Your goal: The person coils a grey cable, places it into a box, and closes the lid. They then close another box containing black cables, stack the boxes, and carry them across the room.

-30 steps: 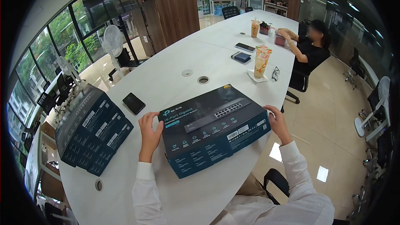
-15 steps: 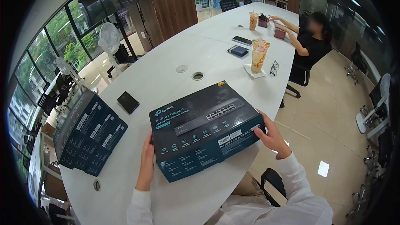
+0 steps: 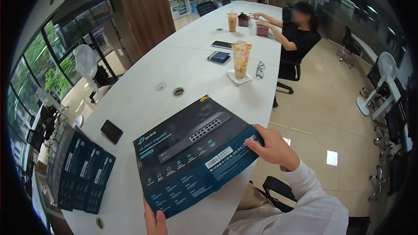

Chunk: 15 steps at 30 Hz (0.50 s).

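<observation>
Between my two hands is a dark blue and black TP-Link 16-port network switch box, its printed top tipped toward me. My right hand grips the right end, with the thumb over the front side near the barcode label. At the lower left corner, my left hand holds the box with its thumb in front; the other fingers are mostly hidden. Several matching boxes stand in a row on the table to the left. A black phone lies between them and the held box.
On the long white table are a tall drink cup on a napkin, eyeglasses, a dark blue wallet, another phone and a second cup. A person in black sits at the right side.
The box's front side has tilted up toward me, showing more of its face. My left hand has shifted to its near lower corner. The whole view has also turned somewhat.
</observation>
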{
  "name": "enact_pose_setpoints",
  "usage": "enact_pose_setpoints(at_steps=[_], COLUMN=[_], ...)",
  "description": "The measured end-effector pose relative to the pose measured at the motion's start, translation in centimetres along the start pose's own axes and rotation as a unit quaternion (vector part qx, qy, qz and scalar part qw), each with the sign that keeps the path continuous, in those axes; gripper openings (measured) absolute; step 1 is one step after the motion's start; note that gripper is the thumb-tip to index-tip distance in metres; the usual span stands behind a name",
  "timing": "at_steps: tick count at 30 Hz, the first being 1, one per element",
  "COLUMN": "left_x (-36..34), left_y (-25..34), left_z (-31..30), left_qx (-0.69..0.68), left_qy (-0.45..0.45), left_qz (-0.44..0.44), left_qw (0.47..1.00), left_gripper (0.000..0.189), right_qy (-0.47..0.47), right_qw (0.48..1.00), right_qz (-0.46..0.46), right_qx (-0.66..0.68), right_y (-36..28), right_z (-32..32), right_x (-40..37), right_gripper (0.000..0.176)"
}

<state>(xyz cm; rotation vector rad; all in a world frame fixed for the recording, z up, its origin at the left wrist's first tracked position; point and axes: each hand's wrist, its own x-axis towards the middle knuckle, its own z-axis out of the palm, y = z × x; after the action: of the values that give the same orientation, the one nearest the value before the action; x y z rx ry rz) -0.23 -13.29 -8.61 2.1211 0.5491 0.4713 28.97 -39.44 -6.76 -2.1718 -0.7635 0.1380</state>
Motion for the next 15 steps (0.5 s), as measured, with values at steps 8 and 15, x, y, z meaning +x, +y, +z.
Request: enact_pose_setpoints(at_steps=[8,15], left_x=[0.3,0.4], left_y=[0.9,1.3], left_z=[0.1,-0.5], left_qx=[-0.028,0.073], left_qy=[-0.032,-0.053], left_qz=[-0.042,-0.010], left_qw=[0.998,0.996], left_gripper=[0.070,0.071], right_qy=[0.000,-0.080], right_qw=[0.999,0.996], right_qz=[-0.003,0.037], right_qx=[0.053,-0.028], right_y=[0.6,-0.5], right_z=[0.6,-1.1], right_x=[-0.5,-0.4], right_gripper=[0.048,0.055])
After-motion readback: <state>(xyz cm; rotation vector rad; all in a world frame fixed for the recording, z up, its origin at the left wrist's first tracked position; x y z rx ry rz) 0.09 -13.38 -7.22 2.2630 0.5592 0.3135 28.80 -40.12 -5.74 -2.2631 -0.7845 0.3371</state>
